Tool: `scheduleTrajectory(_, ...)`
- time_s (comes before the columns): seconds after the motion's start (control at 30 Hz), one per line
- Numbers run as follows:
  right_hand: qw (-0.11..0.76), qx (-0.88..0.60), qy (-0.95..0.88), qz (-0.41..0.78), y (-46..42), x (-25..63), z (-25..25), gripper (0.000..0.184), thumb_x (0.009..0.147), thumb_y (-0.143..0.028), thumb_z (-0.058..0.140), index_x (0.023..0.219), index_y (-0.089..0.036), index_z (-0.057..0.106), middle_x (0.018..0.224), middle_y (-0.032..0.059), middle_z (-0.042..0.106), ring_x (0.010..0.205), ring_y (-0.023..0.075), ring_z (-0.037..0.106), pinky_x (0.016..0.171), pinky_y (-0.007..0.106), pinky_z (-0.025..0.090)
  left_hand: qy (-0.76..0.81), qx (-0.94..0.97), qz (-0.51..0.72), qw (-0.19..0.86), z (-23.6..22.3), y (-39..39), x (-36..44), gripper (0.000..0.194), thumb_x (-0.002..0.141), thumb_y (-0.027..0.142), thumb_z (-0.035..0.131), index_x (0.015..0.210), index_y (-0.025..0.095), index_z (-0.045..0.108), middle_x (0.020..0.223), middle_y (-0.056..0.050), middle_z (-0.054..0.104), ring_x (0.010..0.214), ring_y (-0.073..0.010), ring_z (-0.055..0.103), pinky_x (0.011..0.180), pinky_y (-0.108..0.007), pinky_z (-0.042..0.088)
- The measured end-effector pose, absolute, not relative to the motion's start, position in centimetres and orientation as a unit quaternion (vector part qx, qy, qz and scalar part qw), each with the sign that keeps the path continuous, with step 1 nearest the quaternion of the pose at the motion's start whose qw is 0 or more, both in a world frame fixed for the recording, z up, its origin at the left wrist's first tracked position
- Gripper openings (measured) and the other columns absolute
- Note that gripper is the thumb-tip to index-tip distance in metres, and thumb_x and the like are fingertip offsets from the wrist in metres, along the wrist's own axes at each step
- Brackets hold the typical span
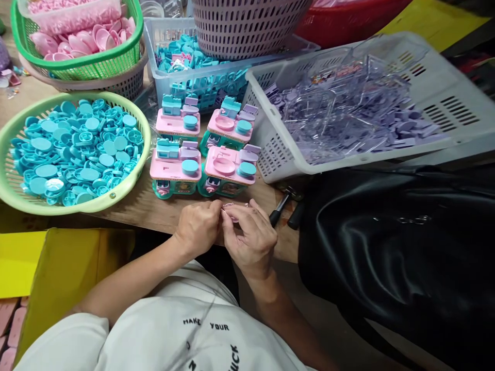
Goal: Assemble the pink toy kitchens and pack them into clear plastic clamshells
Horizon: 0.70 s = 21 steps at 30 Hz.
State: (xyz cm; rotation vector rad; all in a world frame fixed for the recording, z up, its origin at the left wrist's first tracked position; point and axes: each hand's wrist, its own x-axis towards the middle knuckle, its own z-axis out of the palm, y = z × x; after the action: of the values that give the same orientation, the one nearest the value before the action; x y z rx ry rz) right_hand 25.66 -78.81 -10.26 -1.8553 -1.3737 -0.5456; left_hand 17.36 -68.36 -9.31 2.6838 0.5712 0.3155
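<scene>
Near the table's front edge my left hand (199, 226) is closed, its fingertips pressed against a small pink plastic piece (234, 219). My right hand (251, 234) pinches that same piece from the other side, and fingers cover most of it. Just beyond my hands stand several small toy kitchen counters with pink tops and teal bases. The front left counter (176, 167) has a blue oval seat and a purple part on top. On the front right counter (229, 170) a pink basin shows beside its blue oval seat.
A pale green basket (145, 131) of blue oval parts stands at left. At right, a white crate (276, 129) holds purple pieces and clear plastic. A black-handled tool (275, 216) lies beside my right hand. Black glossy material (386, 247) fills the right side; a yellow box (77, 278) is lower left.
</scene>
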Motion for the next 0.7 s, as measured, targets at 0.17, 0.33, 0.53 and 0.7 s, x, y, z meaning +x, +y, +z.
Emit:
scheduleTrajectory(0.17, 0.383, -0.738, -0.521, -0.195, -78.4, 25.2, -10.6, 0.006, 0.094, -0.014, 0.061, 0.090, -0.018, 0.061, 0.084, 0.0041, 0.074, 0.079, 0.0175, 0.070, 0.103, 0.043, 0.049, 0.239, 0.935, 0.095, 0.245, -9.3, -68.4, 16.8, 0.022, 0.091, 0.016, 0.048, 0.091, 0.012, 0.069, 0.080, -0.012, 0.074, 0.069, -0.0216, 0.069, 0.061, -0.027, 0.046)
scheduleTrajectory(0.33, 0.410, -0.658, -0.608, -0.172, -78.0, 25.4, -10.2, 0.015, 0.094, -0.023, 0.065, 0.108, -0.019, 0.063, 0.099, 0.0081, 0.075, 0.098, 0.0215, 0.069, 0.102, 0.043, 0.047, 0.279, 0.798, 0.128, 0.519, -7.6, -66.3, 14.5, 0.027, 0.091, 0.026, 0.047, 0.077, 0.013, 0.067, 0.071, -0.005, 0.071, 0.063, -0.0143, 0.063, 0.059, -0.021, 0.044)
scheduleTrajectory(0.53, 0.347, -0.592, -0.684, -0.246, -74.1, 25.6, -7.0, 0.009, 0.093, -0.019, 0.066, 0.100, -0.023, 0.068, 0.102, 0.0015, 0.077, 0.105, 0.0198, 0.064, 0.105, 0.040, 0.037, 0.225, 0.756, 0.124, 0.602, -2.7, -62.3, 10.6, 0.045, 0.095, 0.046, 0.047, 0.072, 0.011, 0.062, 0.060, 0.000, 0.055, 0.053, -0.0080, 0.047, 0.051, -0.018, 0.036)
scheduleTrajectory(0.7, 0.274, -0.629, -0.707, -0.170, -69.1, 26.8, -5.1, 0.019, 0.101, -0.034, 0.054, 0.096, -0.026, 0.070, 0.100, 0.0000, 0.076, 0.108, 0.0221, 0.061, 0.104, 0.045, 0.030, 0.255, 0.821, 0.289, 0.421, -2.8, -60.6, 9.5, 0.031, 0.096, 0.032, 0.049, 0.115, 0.011, 0.063, 0.087, -0.005, 0.066, 0.075, -0.0131, 0.060, 0.071, -0.023, 0.050)
